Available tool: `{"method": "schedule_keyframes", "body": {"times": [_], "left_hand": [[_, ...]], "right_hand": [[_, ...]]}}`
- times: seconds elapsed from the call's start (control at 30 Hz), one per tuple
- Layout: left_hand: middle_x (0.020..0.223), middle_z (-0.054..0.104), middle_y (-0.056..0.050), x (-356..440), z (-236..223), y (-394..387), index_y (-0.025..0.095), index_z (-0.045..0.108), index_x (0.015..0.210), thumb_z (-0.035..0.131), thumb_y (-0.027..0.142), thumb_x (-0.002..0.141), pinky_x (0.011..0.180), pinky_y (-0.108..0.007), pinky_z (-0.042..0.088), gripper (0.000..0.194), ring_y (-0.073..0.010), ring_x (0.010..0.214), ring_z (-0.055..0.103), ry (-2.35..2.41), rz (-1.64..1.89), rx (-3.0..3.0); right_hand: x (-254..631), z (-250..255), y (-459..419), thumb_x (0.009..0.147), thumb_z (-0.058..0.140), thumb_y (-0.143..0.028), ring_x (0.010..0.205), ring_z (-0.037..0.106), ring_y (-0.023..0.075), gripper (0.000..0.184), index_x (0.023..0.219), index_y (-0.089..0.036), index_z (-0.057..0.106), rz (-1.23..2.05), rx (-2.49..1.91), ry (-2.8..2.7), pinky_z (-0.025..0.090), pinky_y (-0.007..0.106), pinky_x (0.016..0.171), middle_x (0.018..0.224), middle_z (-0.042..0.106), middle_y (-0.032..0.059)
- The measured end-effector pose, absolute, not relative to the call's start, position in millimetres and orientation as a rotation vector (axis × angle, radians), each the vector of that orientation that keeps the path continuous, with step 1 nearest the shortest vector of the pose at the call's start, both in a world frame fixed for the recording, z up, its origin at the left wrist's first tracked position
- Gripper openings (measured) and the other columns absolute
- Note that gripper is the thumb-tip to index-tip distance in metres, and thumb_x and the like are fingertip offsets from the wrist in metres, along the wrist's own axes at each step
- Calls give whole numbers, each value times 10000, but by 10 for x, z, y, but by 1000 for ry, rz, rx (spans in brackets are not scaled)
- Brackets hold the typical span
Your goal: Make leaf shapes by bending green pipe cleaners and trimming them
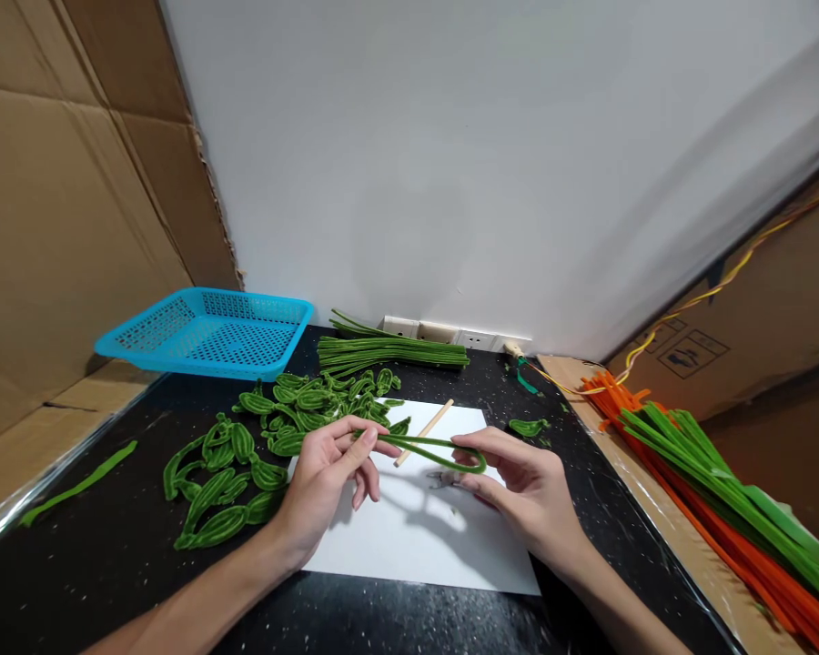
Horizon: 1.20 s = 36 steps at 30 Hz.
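Observation:
A green pipe cleaner (419,441), bent back into a long loop, is held over a sheet of white paper (416,546). My left hand (331,468) pinches its two ends between thumb and index finger. At the rounded end of the loop, my right hand (525,487) has its thumb and index finger closed about the bend. Beneath the pipe cleaner a short wooden stick (431,425) lies slantwise on the paper. Left of the paper, finished leaf shapes (218,491) of green pipe cleaner are heaped on the black table.
Behind the leaves lies a bundle of straight green pipe cleaners (396,353). A blue basket (273,364) stands back left. One leaf (529,427) lies right of the paper. Orange strips (716,546) and green strips (710,464) rest on cardboard at right; a twisted cable (723,282) runs above.

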State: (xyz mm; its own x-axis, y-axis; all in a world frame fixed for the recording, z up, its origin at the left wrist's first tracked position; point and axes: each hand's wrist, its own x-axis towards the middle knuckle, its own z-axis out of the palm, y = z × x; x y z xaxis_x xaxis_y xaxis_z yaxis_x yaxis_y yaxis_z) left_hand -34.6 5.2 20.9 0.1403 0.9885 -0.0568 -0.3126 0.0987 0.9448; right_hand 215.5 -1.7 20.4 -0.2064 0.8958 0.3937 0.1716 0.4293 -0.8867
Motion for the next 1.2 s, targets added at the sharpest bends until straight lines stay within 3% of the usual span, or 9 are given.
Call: {"method": "schedule_keyframes", "body": {"times": [0.4,0.63,0.77,0.9,1.03,1.2], "left_hand": [[789,795,-133,-334,204,27,127,643,949,765,509,896,358,-174,428,404,-103,401,591,906,1159,1007],[729,783,-119,-332,196,26,114,670,924,772,491,901,372,-155,407,391,-89,403,578,882,1169,1016],[645,752,-85,-333,207,30,114,673,914,779,485,899,371,-143,399,386,-92,408,582,873,1172,1007],[706,772,-99,-341,226,32,104,682,923,785,469,901,375,-149,419,380,-79,400,570,876,1165,1020],[905,809,-158,-347,231,26,112,658,929,797,456,895,378,-167,458,372,-116,483,653,877,1173,1035],[918,809,-156,-351,205,25,110,655,960,782,435,916,374,-161,463,352,-112,487,654,872,1170,1049]], "right_hand": [[2145,120,17,805,900,-310,780,769,188,277,1070,-252,848,1169,-1030,-1307,658,279,722,910,820,63],[2182,10,36,781,918,-323,876,812,268,362,1120,-222,839,1189,-1067,-1222,694,414,827,1024,837,119],[2152,47,30,768,930,-330,860,818,266,377,1121,-233,837,1234,-1061,-1154,701,412,814,1033,838,116],[2133,113,15,744,945,-336,780,817,253,405,1113,-224,822,1286,-1099,-1074,687,315,610,1000,841,108],[2116,154,18,733,952,-313,754,808,220,402,1098,-213,816,1344,-1028,-1055,697,326,689,946,842,92],[2100,153,29,750,942,-310,768,805,214,378,1091,-210,814,1371,-971,-1077,690,301,672,945,840,96]]}}
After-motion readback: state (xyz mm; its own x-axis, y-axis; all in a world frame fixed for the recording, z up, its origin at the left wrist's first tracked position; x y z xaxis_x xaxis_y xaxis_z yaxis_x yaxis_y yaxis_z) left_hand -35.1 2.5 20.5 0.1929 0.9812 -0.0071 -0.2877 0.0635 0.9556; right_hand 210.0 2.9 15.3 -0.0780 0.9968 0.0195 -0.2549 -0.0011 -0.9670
